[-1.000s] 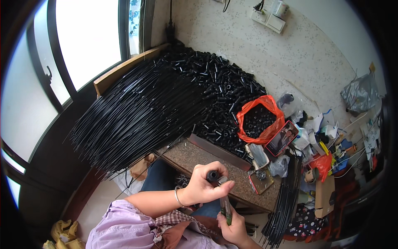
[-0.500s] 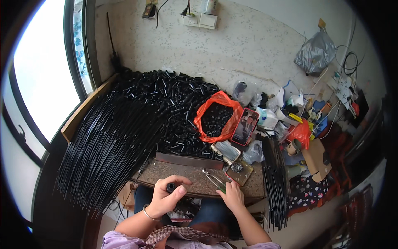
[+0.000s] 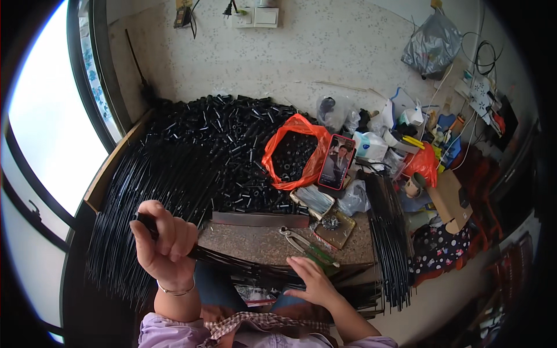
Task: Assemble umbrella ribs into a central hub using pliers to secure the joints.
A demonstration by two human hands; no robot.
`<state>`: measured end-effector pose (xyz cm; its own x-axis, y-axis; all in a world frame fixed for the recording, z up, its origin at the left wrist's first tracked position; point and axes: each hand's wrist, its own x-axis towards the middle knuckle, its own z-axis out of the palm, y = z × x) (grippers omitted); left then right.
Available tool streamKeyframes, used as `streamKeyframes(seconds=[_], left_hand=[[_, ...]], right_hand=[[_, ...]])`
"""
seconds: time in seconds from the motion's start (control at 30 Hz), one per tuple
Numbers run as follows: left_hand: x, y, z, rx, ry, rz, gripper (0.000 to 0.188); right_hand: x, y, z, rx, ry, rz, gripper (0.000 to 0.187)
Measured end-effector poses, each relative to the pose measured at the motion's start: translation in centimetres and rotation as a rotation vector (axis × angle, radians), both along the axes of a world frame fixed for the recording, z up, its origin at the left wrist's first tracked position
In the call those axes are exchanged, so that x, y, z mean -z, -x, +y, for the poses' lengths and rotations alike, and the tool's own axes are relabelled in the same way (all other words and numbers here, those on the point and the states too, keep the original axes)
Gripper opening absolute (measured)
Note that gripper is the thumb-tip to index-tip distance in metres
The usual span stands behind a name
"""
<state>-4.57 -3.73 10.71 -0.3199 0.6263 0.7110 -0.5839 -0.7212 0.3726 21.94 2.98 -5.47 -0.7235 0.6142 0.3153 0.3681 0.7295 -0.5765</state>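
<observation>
My left hand [image 3: 165, 238] is raised over the front edge of the long black rods [image 3: 156, 180]. Its curled fingers grip a short black tubular piece [image 3: 148, 225]. From beside that hand, dark thin strands [image 3: 243, 267] stretch across above my lap and pass behind my right hand; whether the left fingers also hold them is hidden. My right hand [image 3: 313, 284] is open with fingers extended, just below a pair of green-handled pliers [image 3: 307, 246] lying on the speckled tabletop [image 3: 249, 239]. The fingertips are close to the pliers' handles without gripping them.
Loose black tubes [image 3: 232, 139] are heaped behind a low strip [image 3: 261, 219]. A red plastic bag [image 3: 270, 165] holds small black parts. A phone [image 3: 336, 162] leans beside it. Two shallow trays [image 3: 342, 232] hold fine metal pieces. More black rods [image 3: 389, 243] hang off the right edge.
My left hand has moved left and up with the black tubular piece. My right hand has let go of the pliers, now on the table. Dark strands now span between the hands.
</observation>
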Motion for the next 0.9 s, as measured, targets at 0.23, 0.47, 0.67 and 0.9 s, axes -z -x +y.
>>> streamKeyframes(seconds=[0.23,0.47,0.67,0.9], left_hand=[[6.3,-1.2,0.9,-0.537,0.529,0.735,0.047],[17.3,3.3,-0.6,-1.183,0.883,1.420,0.035],[21.3,8.9,0.4,-1.576,1.207,1.806,0.008],[18.6,10.8,-0.5,-1.708,1.047,1.773,0.006]], right_hand=[[-4.4,-5.4,1.6,0.478,0.481,0.329,0.054],[-0.7,-23.9,10.3,1.273,-0.304,-0.234,0.036],[-2.5,-16.9,8.1,1.381,0.079,-0.570,0.041],[-1.1,-17.5,7.6,1.303,-0.029,-0.572,0.047]])
